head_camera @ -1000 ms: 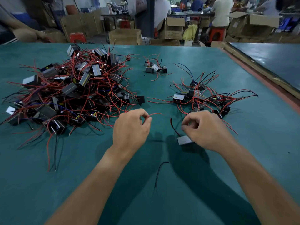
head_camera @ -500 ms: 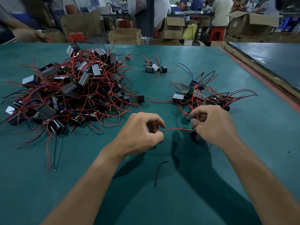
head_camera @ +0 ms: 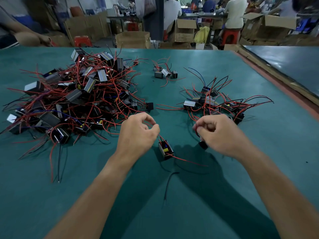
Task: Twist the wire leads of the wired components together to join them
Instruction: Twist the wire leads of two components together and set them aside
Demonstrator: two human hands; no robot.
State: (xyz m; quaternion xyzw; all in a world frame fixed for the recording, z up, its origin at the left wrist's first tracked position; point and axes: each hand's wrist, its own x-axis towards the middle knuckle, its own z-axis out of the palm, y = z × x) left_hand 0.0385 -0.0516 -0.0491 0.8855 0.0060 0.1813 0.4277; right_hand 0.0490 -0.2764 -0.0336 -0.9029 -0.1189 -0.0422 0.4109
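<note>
1. The left hand is closed in a thumb-and-forefinger pinch on a red lead. That lead runs down to a small boxy component just below and to the right of the hand. Whether the component hangs clear or rests on the green table cannot be told.
2. The right hand is curled shut, with a red wire nipped at its fingertips. A dark second component shows under the palm. The 2 hands are apart, so the leads are judged not yet joined.
3. A free lead trails from the first component toward the right, lying loose.
4. Handling, as a judgement: the components look light enough to swing from 1 lead, so a sharp tug would set them swinging or strain the lead where it enters the body.
5. The leads look thin and springy — they hold a curve and will spring back rather than stay put. Their insulation is probably a bit slick.
6. The best hold is likely close to the bare tips, 1 lead per hand, pinched firmly so the ends can be crossed and rolled. The bodies are better left alone — gripping them gives no control of the tips.
7. Snag risk: the large pile lies just beyond the left hand and the smaller pile just beyond the right.
</note>
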